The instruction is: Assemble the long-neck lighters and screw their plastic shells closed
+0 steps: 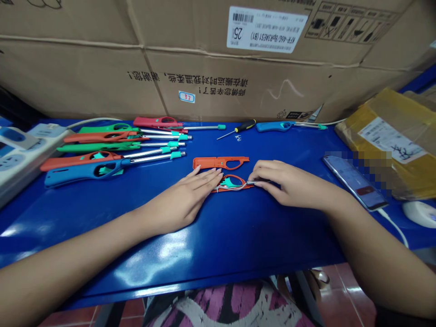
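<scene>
An opened orange lighter half (235,188) lies on the blue table in front of me, with a green trigger (229,182) and thin wires inside it. My left hand (185,197) rests on its left end, fingers stretched out and covering that part. At the right end, my right hand (281,181) pinches a thin metal tube (251,182) between thumb and fingers. Just behind lies the matching orange shell half (221,162), close to my left fingertips.
Several long-necked lighters (85,175) lie at the left beside a power strip (27,156). A screwdriver (243,127), small screws (238,138) and a blue lighter (275,126) lie at the back. A phone (354,181), taped box (391,141) and cardboard wall (204,59) surround the work area.
</scene>
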A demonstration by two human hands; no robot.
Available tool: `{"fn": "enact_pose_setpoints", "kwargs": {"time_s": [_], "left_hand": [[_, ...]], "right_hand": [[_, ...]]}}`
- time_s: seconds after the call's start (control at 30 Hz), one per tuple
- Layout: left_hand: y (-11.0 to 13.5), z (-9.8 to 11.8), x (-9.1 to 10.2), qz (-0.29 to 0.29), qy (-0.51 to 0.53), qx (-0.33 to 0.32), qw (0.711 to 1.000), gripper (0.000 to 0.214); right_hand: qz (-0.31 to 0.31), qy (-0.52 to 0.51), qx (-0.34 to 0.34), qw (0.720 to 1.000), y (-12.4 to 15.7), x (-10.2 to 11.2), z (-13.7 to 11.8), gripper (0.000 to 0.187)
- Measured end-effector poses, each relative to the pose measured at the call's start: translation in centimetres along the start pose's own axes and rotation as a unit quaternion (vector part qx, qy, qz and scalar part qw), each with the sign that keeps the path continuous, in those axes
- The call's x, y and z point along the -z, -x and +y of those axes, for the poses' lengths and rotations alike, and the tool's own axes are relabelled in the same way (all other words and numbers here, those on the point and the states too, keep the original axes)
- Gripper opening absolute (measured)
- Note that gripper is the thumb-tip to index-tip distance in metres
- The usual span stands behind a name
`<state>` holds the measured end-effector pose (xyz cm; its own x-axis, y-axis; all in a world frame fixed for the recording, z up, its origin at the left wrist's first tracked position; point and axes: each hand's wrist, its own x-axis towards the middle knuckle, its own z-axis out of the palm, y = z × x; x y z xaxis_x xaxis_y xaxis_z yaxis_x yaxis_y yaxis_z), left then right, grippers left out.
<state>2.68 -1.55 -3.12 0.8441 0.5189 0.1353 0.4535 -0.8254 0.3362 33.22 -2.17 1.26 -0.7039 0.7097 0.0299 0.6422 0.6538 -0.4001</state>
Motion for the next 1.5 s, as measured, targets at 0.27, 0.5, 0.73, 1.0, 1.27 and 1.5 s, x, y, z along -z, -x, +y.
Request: {"fn": "enact_pose_setpoints", "kwargs": {"time_s": [0.27,0.5,0.73,1.0,1.27,1.5], "left_hand": [[-0.4,0.9,0.4,0.054,-0.008,0.028,0.998,0.055],[-2.2,2.2,0.3,0.153,-0.042,-0.013,0.987,0.029],[-5.0,2.4,-0.1,0.189,-0.055,-0.023,0.980,0.022],[-5.6,2.4,-1.1,0.209,-0.058,-0.027,0.976,0.020],[-5.7,2.4,-1.3,0.227,-0.062,-0.038,0.971,0.019],[-5.4,2.2,-1.3,0.237,-0.082,-0.038,0.967,0.016]], "right_hand": [[0.002,-0.038,0.001,0.999,0.0,-0.1,-0.2,0.025],[0.016,-0.031,0.009,0.999,0.0,-0.4,0.1,0.026],[0.029,-0.025,0.014,0.999,0.1,-0.6,0.4,0.028],[0.042,-0.027,0.025,0.998,-0.1,-1.0,0.4,0.029],[0.056,-0.030,0.031,0.997,-0.2,-1.1,0.0,0.028],[0.067,-0.034,0.051,0.996,-0.2,-1.0,-0.3,0.029]]}}
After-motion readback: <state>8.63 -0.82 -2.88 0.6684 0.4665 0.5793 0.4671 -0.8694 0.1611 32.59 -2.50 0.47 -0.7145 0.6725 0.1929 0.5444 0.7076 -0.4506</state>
